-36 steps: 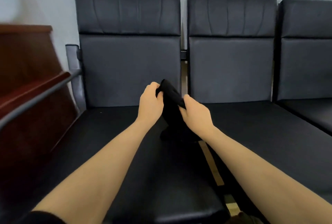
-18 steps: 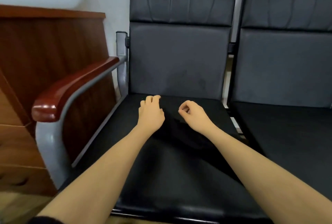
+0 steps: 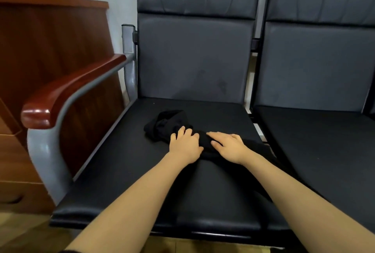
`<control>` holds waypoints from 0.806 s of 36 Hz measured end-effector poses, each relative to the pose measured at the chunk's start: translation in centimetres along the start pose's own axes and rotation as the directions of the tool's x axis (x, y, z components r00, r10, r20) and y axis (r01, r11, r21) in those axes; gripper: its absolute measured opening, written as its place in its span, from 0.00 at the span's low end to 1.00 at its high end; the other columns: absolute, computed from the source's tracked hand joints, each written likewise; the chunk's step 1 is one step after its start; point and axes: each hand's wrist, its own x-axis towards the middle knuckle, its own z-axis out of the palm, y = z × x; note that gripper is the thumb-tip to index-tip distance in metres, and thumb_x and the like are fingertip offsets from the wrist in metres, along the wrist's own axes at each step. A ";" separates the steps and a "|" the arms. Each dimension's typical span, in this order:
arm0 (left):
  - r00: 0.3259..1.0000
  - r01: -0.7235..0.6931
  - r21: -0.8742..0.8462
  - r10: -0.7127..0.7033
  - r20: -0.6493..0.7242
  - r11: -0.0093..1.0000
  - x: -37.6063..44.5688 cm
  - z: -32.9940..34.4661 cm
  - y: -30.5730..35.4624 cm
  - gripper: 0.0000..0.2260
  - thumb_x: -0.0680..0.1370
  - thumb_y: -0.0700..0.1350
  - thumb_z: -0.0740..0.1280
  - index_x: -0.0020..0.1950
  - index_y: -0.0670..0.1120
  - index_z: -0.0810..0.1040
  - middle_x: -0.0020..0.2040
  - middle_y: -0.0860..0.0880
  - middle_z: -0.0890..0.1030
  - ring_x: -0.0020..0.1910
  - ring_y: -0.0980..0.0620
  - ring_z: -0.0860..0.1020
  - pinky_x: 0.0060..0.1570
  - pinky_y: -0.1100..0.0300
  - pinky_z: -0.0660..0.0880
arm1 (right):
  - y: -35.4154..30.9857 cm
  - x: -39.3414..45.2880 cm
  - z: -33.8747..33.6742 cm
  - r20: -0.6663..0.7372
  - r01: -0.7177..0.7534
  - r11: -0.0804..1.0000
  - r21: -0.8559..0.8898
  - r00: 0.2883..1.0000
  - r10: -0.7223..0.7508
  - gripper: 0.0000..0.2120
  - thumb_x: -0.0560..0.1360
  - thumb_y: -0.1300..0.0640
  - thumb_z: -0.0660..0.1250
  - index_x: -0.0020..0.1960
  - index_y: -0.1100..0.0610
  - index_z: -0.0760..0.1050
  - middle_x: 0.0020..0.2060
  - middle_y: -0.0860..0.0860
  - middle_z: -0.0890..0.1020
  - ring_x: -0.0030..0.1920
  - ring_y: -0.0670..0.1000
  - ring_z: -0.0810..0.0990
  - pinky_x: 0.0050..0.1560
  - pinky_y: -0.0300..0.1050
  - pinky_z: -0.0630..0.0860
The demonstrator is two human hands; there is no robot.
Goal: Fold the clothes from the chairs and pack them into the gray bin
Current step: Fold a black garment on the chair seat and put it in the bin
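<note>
both hands flat, palms down. left hand [image 3: 185, 145] and right hand [image 3: 228, 147] press on black garment [image 3: 168, 126], fingers roughly straight, gripping nothing. forearms extended side by side. garment lies bunched on left chair seat [image 3: 125, 163].

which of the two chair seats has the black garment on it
The left seat, beside the wooden armrest. The black garment lies there under both hands; the right seat shows nothing on it.
</note>
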 end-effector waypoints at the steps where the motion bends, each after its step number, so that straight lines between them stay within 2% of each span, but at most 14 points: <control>1: 1.000 0.009 -0.001 -0.009 0.004 1.000 0.1 0.0 -0.4 0.24 0.81 0.54 0.57 0.76 0.47 0.59 0.77 0.46 0.54 0.77 0.45 0.45 0.72 0.46 0.48 | -0.4 0.3 0.2 -0.004 0.003 1.000 -0.001 1.000 -0.003 0.20 0.83 0.52 0.50 0.75 0.47 0.59 0.74 0.44 0.63 0.74 0.44 0.57 0.71 0.46 0.49; 7: 0.997 0.056 -0.005 -0.056 0.057 0.998 1.7 -0.2 -4.0 0.24 0.83 0.51 0.54 0.78 0.51 0.51 0.79 0.49 0.47 0.77 0.47 0.40 0.73 0.44 0.42 | -2.9 2.4 1.5 -0.010 0.029 0.999 0.028 1.000 -0.029 0.22 0.83 0.51 0.50 0.77 0.49 0.55 0.75 0.46 0.60 0.75 0.46 0.55 0.73 0.48 0.46; 10: 0.995 0.069 -0.012 -0.068 0.070 0.998 3.0 -0.3 -5.2 0.24 0.83 0.50 0.53 0.78 0.52 0.50 0.79 0.49 0.45 0.76 0.47 0.39 0.73 0.45 0.42 | -3.3 2.7 1.7 -0.104 0.118 0.985 0.127 0.989 -0.105 0.24 0.82 0.52 0.54 0.76 0.45 0.54 0.74 0.45 0.60 0.74 0.48 0.56 0.71 0.47 0.47; 13: 0.995 0.086 -0.023 -0.084 0.063 0.996 4.5 -0.5 -5.9 0.25 0.83 0.48 0.54 0.78 0.52 0.49 0.78 0.48 0.43 0.76 0.47 0.38 0.73 0.46 0.44 | -3.7 2.9 1.5 -0.217 0.176 0.967 0.186 0.967 -0.135 0.23 0.80 0.54 0.59 0.72 0.42 0.60 0.65 0.45 0.64 0.63 0.49 0.62 0.64 0.46 0.55; 16: 0.996 0.091 -0.041 -0.090 0.016 0.995 5.2 -0.3 -6.2 0.26 0.83 0.46 0.55 0.78 0.53 0.48 0.78 0.47 0.44 0.77 0.46 0.40 0.74 0.48 0.48 | -4.0 3.0 1.6 -0.301 0.196 0.966 0.167 0.943 -0.139 0.10 0.78 0.55 0.62 0.59 0.47 0.70 0.53 0.44 0.66 0.53 0.48 0.63 0.57 0.44 0.56; 18: 0.993 0.069 -0.100 -0.079 -0.091 0.993 5.2 0.0 -6.3 0.25 0.81 0.45 0.59 0.77 0.52 0.53 0.78 0.44 0.49 0.76 0.43 0.51 0.69 0.50 0.59 | -4.0 2.8 1.9 -0.294 0.207 0.976 0.071 0.939 -0.178 0.01 0.78 0.53 0.62 0.49 0.49 0.71 0.46 0.43 0.67 0.49 0.47 0.63 0.56 0.45 0.58; 19: 0.981 0.060 -0.145 -0.085 -0.174 0.988 5.0 0.0 -6.3 0.23 0.80 0.45 0.62 0.74 0.51 0.59 0.75 0.43 0.54 0.72 0.40 0.61 0.61 0.51 0.66 | -3.9 2.7 2.0 -0.286 0.209 0.978 0.023 0.938 -0.194 0.03 0.78 0.50 0.62 0.46 0.49 0.71 0.44 0.42 0.68 0.48 0.47 0.64 0.56 0.45 0.57; 20: 0.962 0.059 -0.184 -0.105 -0.251 0.981 4.7 -0.1 -6.2 0.21 0.78 0.44 0.65 0.69 0.49 0.63 0.72 0.43 0.58 0.62 0.39 0.70 0.51 0.53 0.70 | -3.7 2.5 2.1 -0.273 0.211 0.977 -0.024 0.939 -0.210 0.07 0.77 0.47 0.63 0.45 0.49 0.71 0.42 0.42 0.69 0.47 0.46 0.64 0.56 0.44 0.57; 21: 0.943 0.063 -0.199 -0.123 -0.309 0.978 4.4 -0.3 -6.1 0.19 0.77 0.44 0.67 0.64 0.47 0.65 0.68 0.42 0.61 0.54 0.40 0.74 0.44 0.54 0.69 | -3.6 2.4 2.1 -0.276 0.206 0.976 -0.073 0.936 -0.219 0.10 0.76 0.43 0.63 0.44 0.49 0.72 0.42 0.42 0.70 0.47 0.46 0.65 0.56 0.43 0.56; 23: 0.912 0.084 -0.125 -0.126 -0.390 0.989 3.9 -0.2 -5.9 0.18 0.74 0.44 0.70 0.59 0.44 0.67 0.61 0.42 0.65 0.50 0.42 0.73 0.44 0.55 0.67 | -3.4 2.1 2.0 -0.294 0.192 0.964 -0.182 0.925 -0.239 0.16 0.73 0.37 0.63 0.44 0.51 0.73 0.44 0.43 0.70 0.47 0.46 0.66 0.56 0.44 0.55; 26: 0.863 -0.018 -0.045 -0.007 -0.505 0.999 3.1 0.4 -5.7 0.10 0.72 0.41 0.70 0.51 0.42 0.75 0.55 0.42 0.71 0.51 0.41 0.70 0.46 0.54 0.62 | -3.4 2.0 1.9 -0.318 0.192 0.938 -0.288 0.905 -0.282 0.21 0.71 0.33 0.60 0.44 0.51 0.74 0.46 0.45 0.70 0.48 0.49 0.68 0.53 0.44 0.54; 28: 0.867 -0.109 -0.026 0.083 -0.491 0.994 2.4 0.7 -5.5 0.06 0.76 0.40 0.65 0.52 0.45 0.77 0.56 0.46 0.71 0.55 0.43 0.68 0.48 0.57 0.59 | -3.6 2.0 1.7 -0.287 0.192 0.940 -0.282 0.918 -0.273 0.20 0.72 0.35 0.63 0.47 0.52 0.75 0.48 0.45 0.69 0.50 0.50 0.67 0.53 0.44 0.53; 29: 0.891 -0.139 -0.012 0.119 -0.437 0.990 2.1 0.9 -5.4 0.08 0.77 0.41 0.62 0.54 0.47 0.77 0.57 0.49 0.70 0.57 0.46 0.67 0.50 0.58 0.58 | -3.7 2.0 1.6 -0.270 0.195 0.941 -0.275 0.924 -0.271 0.20 0.72 0.35 0.63 0.48 0.52 0.76 0.49 0.46 0.68 0.51 0.50 0.67 0.54 0.45 0.53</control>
